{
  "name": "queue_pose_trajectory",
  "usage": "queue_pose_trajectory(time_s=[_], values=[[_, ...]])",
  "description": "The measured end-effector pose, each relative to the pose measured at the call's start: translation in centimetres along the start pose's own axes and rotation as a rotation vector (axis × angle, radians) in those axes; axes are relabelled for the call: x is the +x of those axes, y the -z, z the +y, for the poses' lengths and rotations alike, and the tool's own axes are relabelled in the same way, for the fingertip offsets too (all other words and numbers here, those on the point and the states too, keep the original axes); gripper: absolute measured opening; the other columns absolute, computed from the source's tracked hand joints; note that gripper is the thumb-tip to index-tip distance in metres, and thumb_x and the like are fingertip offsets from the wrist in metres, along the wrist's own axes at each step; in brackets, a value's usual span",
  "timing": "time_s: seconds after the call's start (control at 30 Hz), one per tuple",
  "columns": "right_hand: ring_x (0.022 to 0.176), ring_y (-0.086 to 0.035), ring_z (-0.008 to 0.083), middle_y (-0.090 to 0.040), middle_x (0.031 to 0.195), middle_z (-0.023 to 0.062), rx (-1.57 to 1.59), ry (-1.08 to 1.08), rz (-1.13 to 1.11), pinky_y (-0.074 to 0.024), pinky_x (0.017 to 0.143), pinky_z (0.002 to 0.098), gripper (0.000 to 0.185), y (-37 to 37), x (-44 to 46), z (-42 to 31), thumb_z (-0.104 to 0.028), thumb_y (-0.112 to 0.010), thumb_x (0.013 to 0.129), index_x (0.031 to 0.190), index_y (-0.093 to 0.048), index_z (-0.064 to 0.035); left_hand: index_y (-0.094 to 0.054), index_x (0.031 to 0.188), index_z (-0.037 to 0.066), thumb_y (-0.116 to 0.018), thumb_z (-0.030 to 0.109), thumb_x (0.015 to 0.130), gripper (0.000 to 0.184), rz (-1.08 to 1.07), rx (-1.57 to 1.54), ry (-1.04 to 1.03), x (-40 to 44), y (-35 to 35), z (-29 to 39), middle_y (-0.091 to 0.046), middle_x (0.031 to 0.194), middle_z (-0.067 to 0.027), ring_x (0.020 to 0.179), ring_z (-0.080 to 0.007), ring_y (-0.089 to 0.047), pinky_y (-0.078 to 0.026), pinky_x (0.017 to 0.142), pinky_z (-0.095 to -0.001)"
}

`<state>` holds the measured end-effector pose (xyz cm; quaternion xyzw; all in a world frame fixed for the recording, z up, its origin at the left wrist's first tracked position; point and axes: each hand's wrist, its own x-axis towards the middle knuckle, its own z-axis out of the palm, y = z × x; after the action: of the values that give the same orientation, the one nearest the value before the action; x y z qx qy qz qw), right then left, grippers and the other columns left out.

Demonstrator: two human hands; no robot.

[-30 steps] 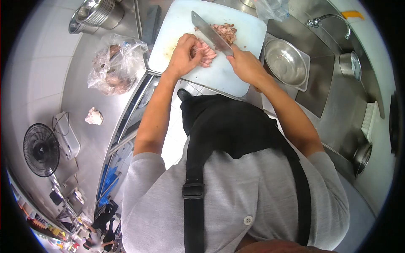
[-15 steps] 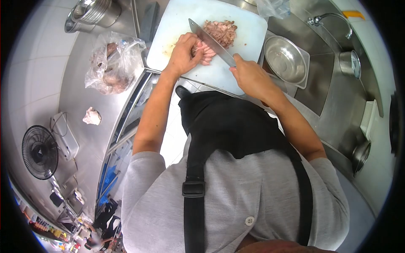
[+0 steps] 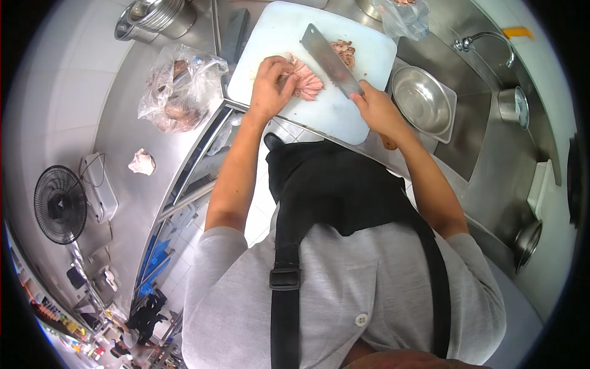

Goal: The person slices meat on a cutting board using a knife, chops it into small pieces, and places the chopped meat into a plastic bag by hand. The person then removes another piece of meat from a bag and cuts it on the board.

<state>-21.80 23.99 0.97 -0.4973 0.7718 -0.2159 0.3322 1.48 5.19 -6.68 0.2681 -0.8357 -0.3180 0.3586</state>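
Note:
On the white cutting board, my left hand rests with bent fingers on a fanned-out piece of pink sliced meat, holding it down. In my right hand is a cleaver, gripped by its wooden handle. The blade lies at a slant to the right of the slices, apart from them. A pile of small chopped meat sits behind the blade, which partly hides it.
Left of the board, a clear plastic bag holds brownish pieces. A crumpled white item lies on the steel counter. To the right are a metal bowl, a faucet and a metal pot. A black fan stands at far left.
The cleaver has moved right, away from the slices, and now covers much of the chopped pile. The slices are fanned wider beside my left hand. The whole view has shifted slightly.

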Motion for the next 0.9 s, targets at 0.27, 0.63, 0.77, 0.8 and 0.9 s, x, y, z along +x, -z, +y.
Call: queue_pose_trajectory(time_s=[0.27,0.63,0.77,0.8,0.9], values=[[0.093,-0.07,0.0544,-0.073,0.094,0.0328,-0.028,0.072,0.195,-0.0526,0.083,0.0607,0.041,0.3,0.9,-4.2,-0.032,-0.054,0.111,0.131,-0.054,0.0041,-0.068,0.122,0.002,-0.072,0.007,0.098,0.025,0.128,0.088,0.035,-1.0,-0.3,-3.1,-0.064,0.125,-0.0183,0.112,-0.0328,-0.068,-0.06,0.094,-0.0401],[0.1,-0.07,0.0554,-0.072,0.102,0.0372,-0.086,0.036,0.132,-0.0525,0.091,0.0617,0.039,-3.2,3.9,-2.1,-0.029,-0.05,0.111,0.124,-0.056,0.0072,-0.076,0.105,0.001,-0.072,0.008,0.092,0.015,0.205,0.102,0.117,1.1,-0.3,-3.2,-0.072,0.109,-0.0191,0.102,-0.039,-0.07,-0.057,0.093,-0.0435],[0.102,-0.07,0.0554,-0.073,0.103,0.0359,-0.088,0.002,0.127,-0.0523,0.092,0.0615,0.04,-2.6,3.7,-1.9,-0.029,-0.053,0.111,0.127,-0.055,0.008,-0.081,0.111,0.005,-0.077,0.019,0.093,0.023,0.047,0.291,0.032,6.0,-2.4,-3.0,-0.073,0.121,-0.0176,0.117,-0.0379,-0.068,-0.054,0.102,-0.0457],[0.101,-0.07,0.0553,-0.073,0.103,0.0356,-0.082,0.013,0.141,-0.0523,0.092,0.0614,0.04,-2.6,3.6,-1.9,-0.028,-0.053,0.111,0.128,-0.055,0.008,-0.081,0.11,0.006,-0.078,0.021,0.092,0.024,-0.037,0.357,0.072,6.8,-2.8,-2.4,-0.072,0.123,-0.0174,0.118,-0.0376,-0.067,-0.054,0.103,-0.0457],[0.1,-0.07,0.055,-0.073,0.101,0.0358,-0.06,0.044,0.177,-0.0527,0.09,0.0608,0.041,-2.3,3.5,-2.1,-0.028,-0.053,0.111,0.13,-0.055,0.0088,-0.083,0.104,0.005,-0.083,0.029,0.09,0.028,-0.141,0.409,0.133,8.0,-2.6,-1.9,-0.075,0.113,-0.0164,0.105,-0.0353,-0.071,-0.057,0.093,-0.0438]])
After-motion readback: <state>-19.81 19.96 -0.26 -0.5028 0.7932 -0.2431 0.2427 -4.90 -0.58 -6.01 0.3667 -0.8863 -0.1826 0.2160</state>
